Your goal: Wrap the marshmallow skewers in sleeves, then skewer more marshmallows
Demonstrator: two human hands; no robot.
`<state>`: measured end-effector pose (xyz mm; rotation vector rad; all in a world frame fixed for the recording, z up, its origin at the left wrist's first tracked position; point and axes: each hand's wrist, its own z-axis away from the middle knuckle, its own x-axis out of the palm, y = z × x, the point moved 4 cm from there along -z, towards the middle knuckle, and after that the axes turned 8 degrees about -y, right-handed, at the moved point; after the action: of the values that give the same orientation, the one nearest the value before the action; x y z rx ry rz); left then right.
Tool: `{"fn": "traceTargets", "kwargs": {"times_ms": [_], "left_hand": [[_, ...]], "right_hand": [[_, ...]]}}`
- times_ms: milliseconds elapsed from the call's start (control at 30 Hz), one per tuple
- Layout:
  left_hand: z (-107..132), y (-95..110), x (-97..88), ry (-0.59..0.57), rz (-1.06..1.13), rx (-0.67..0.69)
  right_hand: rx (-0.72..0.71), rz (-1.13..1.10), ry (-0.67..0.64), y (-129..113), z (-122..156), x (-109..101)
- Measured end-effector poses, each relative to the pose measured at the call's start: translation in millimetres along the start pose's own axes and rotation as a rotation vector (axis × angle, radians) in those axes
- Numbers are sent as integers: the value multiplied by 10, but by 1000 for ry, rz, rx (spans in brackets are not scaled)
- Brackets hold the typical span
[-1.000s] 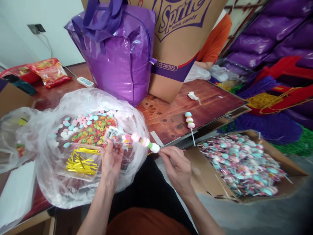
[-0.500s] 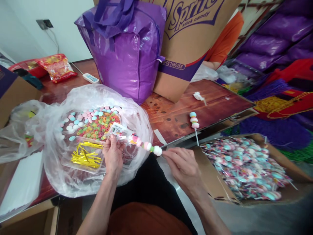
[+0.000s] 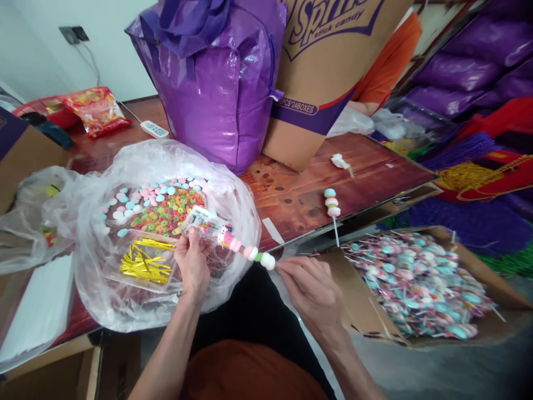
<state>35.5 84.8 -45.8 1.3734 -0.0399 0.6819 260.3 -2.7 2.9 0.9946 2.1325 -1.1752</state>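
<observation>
A clear printed candy wrapper is pinched in my left hand, over the tray of loose sweets. My right hand grips a candy skewer of white, green and pink pieces by its white end, where the fingertips hide the stick. The skewer's far end meets the wrapper's mouth; whether it is inside I cannot tell. Beneath my left hand, a clear box holds gold twist ties. Pastel candies and fruit-coloured rings lie behind it within crumpled clear plastic.
Another candy stick lies at the table edge. To the right, a carton holds many wrapped candy sticks. A purple bag and a tall cardboard box stand behind. Someone's orange sleeve shows beyond the box.
The view has shifted slightly. The skewer's far end tilts a little higher by the wrapper, and its near end sits slightly lower. Both hands keep their grips.
</observation>
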Motion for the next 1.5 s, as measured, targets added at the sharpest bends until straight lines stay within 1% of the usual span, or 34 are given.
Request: {"fn": "traceTargets", "kwargs": {"times_ms": [100,167,267,367,433,500,633,733,833,933,1067,1133,1200,1300,1400,1500], "left_hand": [[1,-4,1,-23,-5,-7],[-4,-7,4,-59,-17,-10],[-21,-28,21,-141,-36,-19],[-30,-60,54,-227,-61,-12],[-24,-81,71,-249,-80,2],[-12,-95,77,-239,-88,20],[16,-107,82,-222,-80,49],[41,-118,105,-240,-82,54],[78,-117,138,-232,-57,45],[131,-100,180,-229,1,-16],[207,-85,241,-296,47,-110],[229,-104,257,-316,85,-156],[233,-130,257,-297,142,-184],[222,-161,251,-261,206,-189],[230,-196,271,-299,213,-199],[270,-242,295,-349,201,-228]], "right_hand": [[4,-11,-8,2,7,4],[8,-40,-23,22,9,17],[52,-109,-32,84,16,52],[106,-249,-68,136,19,118],[138,-329,-95,146,18,160],[156,-354,-99,140,17,183],[124,-297,-106,97,23,208],[93,-202,-101,57,26,222],[70,-143,-95,14,12,240],[30,-87,-91,-29,-8,266],[-1,23,-67,-88,-10,307],[5,34,-70,-129,0,335],[39,-16,-92,-167,15,364],[115,-147,-119,-193,42,391],[193,-267,-127,-174,43,405],[281,-385,-165,-147,-6,445]]}}
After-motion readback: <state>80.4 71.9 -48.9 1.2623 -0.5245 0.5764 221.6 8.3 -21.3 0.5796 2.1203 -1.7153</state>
